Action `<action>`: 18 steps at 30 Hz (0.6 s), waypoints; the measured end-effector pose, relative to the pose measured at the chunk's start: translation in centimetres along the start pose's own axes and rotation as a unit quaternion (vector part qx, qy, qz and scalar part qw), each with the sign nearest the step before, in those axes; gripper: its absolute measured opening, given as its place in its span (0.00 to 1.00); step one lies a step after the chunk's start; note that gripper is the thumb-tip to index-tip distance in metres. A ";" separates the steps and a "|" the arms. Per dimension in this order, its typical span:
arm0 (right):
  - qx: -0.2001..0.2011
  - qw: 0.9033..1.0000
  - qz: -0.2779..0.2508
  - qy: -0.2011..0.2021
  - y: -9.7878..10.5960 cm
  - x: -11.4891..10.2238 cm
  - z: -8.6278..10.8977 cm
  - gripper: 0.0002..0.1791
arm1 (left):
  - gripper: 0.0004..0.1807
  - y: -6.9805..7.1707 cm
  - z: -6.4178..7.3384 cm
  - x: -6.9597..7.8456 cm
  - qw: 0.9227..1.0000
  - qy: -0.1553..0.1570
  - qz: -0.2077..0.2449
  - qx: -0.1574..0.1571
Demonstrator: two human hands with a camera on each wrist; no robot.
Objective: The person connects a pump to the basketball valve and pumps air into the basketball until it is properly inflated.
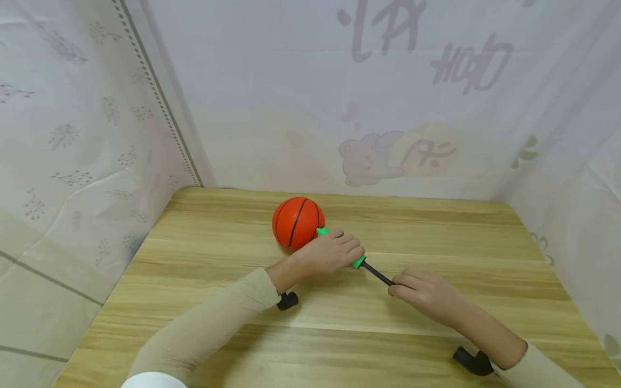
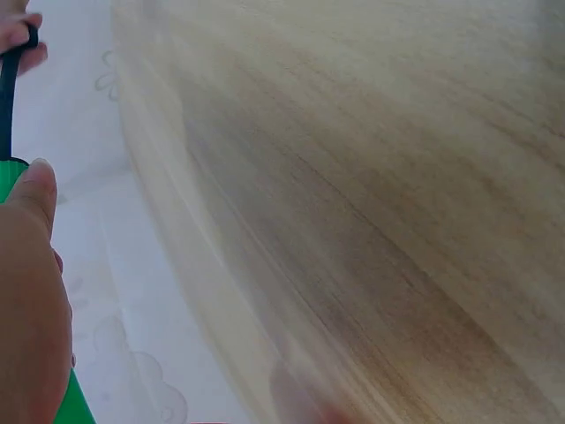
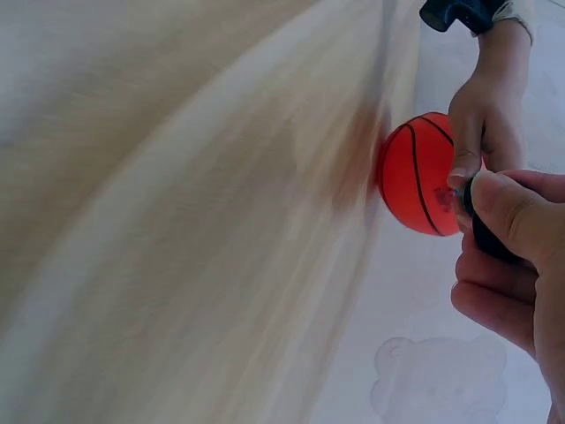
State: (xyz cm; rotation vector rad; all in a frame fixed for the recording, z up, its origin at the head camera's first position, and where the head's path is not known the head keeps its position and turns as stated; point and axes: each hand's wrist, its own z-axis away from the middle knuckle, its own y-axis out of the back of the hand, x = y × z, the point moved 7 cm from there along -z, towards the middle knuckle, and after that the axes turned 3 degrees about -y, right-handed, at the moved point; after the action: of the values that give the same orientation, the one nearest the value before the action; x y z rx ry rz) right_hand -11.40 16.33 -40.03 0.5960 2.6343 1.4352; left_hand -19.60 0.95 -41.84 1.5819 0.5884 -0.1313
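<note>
A small red-orange basketball (image 1: 295, 222) with black lines rests toward the back of the wooden table. My left hand (image 1: 331, 253) grips the green barrel of a hand pump (image 1: 359, 262). The barrel's far end meets the ball's right side in the head view; whether its tip is in the ball is hidden. From the near end a black rod (image 1: 378, 273) runs out toward my right hand (image 1: 427, 295). In the right wrist view, thumb and fingers hold the pump's black handle (image 3: 492, 237). The left wrist view shows my left thumb (image 2: 37, 190) along the green barrel.
The wood-grain table (image 1: 339, 350) spreads under both forearms. Pale printed cloth (image 1: 271, 108) hangs behind it and at both sides. Black wrist mounts (image 1: 287, 300) stick out beneath the sleeves.
</note>
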 end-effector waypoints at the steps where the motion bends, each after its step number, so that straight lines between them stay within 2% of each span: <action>1: 0.001 1.000 -0.001 -0.005 0.2 -0.1 0.4 0.21 | 0.08 0.0 0.0 0.0 1.000 -0.001 0.002 0.000; 5: 0.012 1.000 -0.009 -0.012 1.3 -0.5 1.6 0.21 | 0.09 0.2 -0.1 0.0 1.000 -0.002 0.007 -0.002; 9: 0.025 1.000 -0.013 -0.005 2.0 -0.7 1.9 0.21 | 0.10 0.4 -0.2 -0.1 1.000 0.001 0.006 -0.006; 13: -0.003 1.000 -0.008 -0.010 1.6 -0.4 1.1 0.23 | 0.10 0.4 -0.2 -0.2 1.000 0.005 0.001 -0.009; 18: -0.022 1.000 0.001 -0.003 0.0 0.2 -1.0 0.24 | 0.08 0.0 -0.5 0.1 1.000 0.010 -0.006 -0.013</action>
State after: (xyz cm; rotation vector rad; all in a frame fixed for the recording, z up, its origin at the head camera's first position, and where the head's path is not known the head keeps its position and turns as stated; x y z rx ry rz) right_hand -11.81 15.58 -39.48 0.5965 2.5903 1.4863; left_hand -19.58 1.42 -41.82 1.5569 0.6124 -0.1176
